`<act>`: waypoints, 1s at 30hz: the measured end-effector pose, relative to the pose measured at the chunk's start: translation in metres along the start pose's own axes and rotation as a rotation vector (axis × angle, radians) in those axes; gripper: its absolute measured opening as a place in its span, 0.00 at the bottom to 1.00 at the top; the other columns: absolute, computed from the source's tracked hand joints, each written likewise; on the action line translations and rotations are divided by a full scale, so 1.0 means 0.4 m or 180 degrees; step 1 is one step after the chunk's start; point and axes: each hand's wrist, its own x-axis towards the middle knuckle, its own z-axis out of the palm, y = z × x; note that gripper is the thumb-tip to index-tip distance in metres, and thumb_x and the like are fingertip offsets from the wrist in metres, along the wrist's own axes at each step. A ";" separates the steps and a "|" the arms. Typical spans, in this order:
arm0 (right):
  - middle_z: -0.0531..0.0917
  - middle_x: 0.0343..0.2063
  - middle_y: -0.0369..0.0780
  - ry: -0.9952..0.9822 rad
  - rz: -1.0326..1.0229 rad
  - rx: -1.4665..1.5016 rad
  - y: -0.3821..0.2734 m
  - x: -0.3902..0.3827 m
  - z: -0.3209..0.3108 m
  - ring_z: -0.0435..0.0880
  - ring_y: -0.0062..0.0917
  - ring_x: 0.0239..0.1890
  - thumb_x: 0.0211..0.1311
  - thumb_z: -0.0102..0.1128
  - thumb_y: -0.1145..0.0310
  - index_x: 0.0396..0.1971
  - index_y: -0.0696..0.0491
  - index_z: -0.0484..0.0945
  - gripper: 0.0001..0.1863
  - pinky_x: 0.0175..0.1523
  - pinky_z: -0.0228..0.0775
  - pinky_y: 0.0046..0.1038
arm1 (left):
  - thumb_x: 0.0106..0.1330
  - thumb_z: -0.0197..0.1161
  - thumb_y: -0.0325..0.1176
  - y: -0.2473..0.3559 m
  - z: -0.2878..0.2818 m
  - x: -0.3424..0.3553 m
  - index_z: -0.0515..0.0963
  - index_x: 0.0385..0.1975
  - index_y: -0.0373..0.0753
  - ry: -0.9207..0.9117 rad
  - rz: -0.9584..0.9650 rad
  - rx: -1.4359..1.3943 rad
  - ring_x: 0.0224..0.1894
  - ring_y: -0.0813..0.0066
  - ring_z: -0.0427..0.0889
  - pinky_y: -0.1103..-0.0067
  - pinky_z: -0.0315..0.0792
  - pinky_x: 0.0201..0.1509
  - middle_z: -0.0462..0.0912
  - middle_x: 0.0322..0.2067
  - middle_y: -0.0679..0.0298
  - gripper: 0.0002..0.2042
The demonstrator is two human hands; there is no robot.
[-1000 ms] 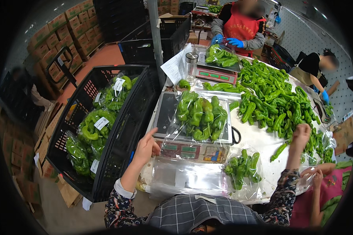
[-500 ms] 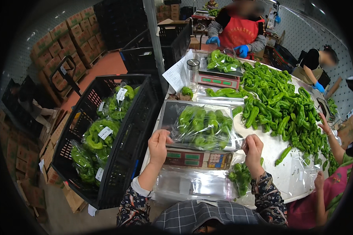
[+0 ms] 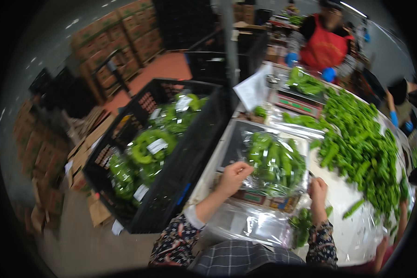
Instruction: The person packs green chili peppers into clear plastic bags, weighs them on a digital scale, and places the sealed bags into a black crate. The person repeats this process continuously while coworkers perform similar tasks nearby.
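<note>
A clear plastic bag of green peppers [image 3: 277, 160] lies on the dark plate of a digital scale [image 3: 234, 146], at the table's near left side. My left hand [image 3: 235, 178] is closed in a pinch on the bag's near left edge. At the near right corner my right hand [image 3: 317, 191] is closed on the bag's plastic, though the grip itself is partly blurred. Below the scale lies a stack of clear plastic bags [image 3: 245, 224]. Some loose peppers [image 3: 302, 227] rest beside that stack, close to my right wrist.
A black crate [image 3: 169, 194] with several labelled bags of peppers stands left of the table. Loose green peppers [image 3: 356, 143] are heaped on the right. Across the table, a person in a red apron [image 3: 324, 44] stands behind a second scale [image 3: 296, 104]. A metal post [image 3: 230, 46] rises behind the crate.
The view has swung left, so the whole scene sits further right. My left hand has come inward along the bag's edge, and the bag looks gathered narrower.
</note>
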 end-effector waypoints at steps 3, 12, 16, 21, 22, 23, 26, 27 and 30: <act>0.66 0.11 0.29 -0.0206 -0.0333 -0.0006 0.014 0.012 -0.008 0.62 0.10 0.14 0.54 0.52 0.72 0.14 0.53 0.67 0.11 0.20 0.52 0.14 | 0.55 0.63 0.32 0.002 -0.017 0.006 0.74 0.22 0.34 -0.0061 -0.0472 0.0559 0.21 0.89 0.66 0.87 0.62 0.25 0.72 0.17 0.73 0.09; 0.72 0.36 0.46 -0.0864 -0.3072 -0.2962 -0.043 0.003 0.003 0.72 0.41 0.38 0.41 0.53 0.84 0.35 0.57 0.68 0.17 0.42 0.65 0.33 | 0.50 0.56 0.22 0.044 -0.053 0.018 0.70 0.48 0.44 -0.0661 0.2397 0.3463 0.55 0.58 0.66 0.66 0.63 0.55 0.67 0.53 0.60 0.22; 0.71 0.40 0.47 -0.1260 -0.3135 -0.3043 -0.095 -0.018 -0.010 0.71 0.43 0.43 0.36 0.54 0.85 0.39 0.58 0.68 0.22 0.47 0.64 0.36 | 0.47 0.59 0.22 0.030 -0.063 0.041 0.60 0.58 0.53 -0.1193 0.2334 0.4294 0.61 0.55 0.58 0.63 0.58 0.60 0.52 0.62 0.58 0.34; 0.68 0.47 0.49 -0.1649 -0.2268 -0.2794 -0.094 -0.035 -0.036 0.67 0.44 0.50 0.30 0.62 0.77 0.47 0.57 0.65 0.34 0.53 0.61 0.36 | 0.36 0.68 0.23 0.066 -0.048 0.069 0.56 0.60 0.57 -0.1582 0.1645 0.3500 0.59 0.53 0.59 0.65 0.63 0.57 0.49 0.62 0.57 0.45; 0.67 0.49 0.48 -0.1753 -0.2142 -0.2750 -0.087 -0.028 -0.041 0.67 0.42 0.51 0.28 0.65 0.72 0.49 0.57 0.63 0.38 0.52 0.62 0.35 | 0.36 0.67 0.22 0.062 -0.048 0.081 0.58 0.59 0.55 -0.1480 0.1759 0.3351 0.55 0.55 0.64 0.66 0.68 0.52 0.53 0.59 0.59 0.44; 0.65 0.50 0.48 -0.1851 -0.2011 -0.2708 -0.087 -0.022 -0.043 0.66 0.40 0.52 0.25 0.68 0.68 0.52 0.56 0.61 0.43 0.52 0.62 0.34 | 0.37 0.67 0.23 0.061 -0.046 0.092 0.58 0.58 0.55 -0.1502 0.1672 0.3287 0.53 0.55 0.65 0.66 0.69 0.50 0.54 0.58 0.60 0.43; 0.65 0.51 0.48 -0.1763 -0.1835 -0.2559 -0.113 -0.031 -0.028 0.66 0.38 0.53 0.28 0.68 0.70 0.55 0.58 0.59 0.46 0.54 0.61 0.32 | 0.42 0.66 0.29 0.059 -0.039 0.125 0.62 0.55 0.51 -0.1325 0.1716 0.3044 0.46 0.56 0.71 0.66 0.71 0.45 0.59 0.55 0.62 0.35; 0.65 0.52 0.48 -0.1559 -0.1865 -0.2298 -0.100 -0.014 -0.024 0.65 0.37 0.54 0.30 0.67 0.72 0.56 0.59 0.58 0.45 0.55 0.61 0.32 | 0.43 0.65 0.30 0.062 -0.033 0.142 0.63 0.54 0.50 -0.1314 0.1691 0.2905 0.45 0.55 0.72 0.66 0.71 0.45 0.60 0.54 0.61 0.33; 0.63 0.56 0.47 -0.1011 -0.2046 -0.1548 -0.076 0.034 0.009 0.66 0.31 0.55 0.39 0.61 0.82 0.59 0.60 0.55 0.41 0.53 0.64 0.27 | 0.46 0.63 0.36 0.097 -0.015 0.174 0.66 0.47 0.45 -0.1117 0.1712 0.2378 0.42 0.54 0.74 0.66 0.70 0.44 0.65 0.48 0.60 0.25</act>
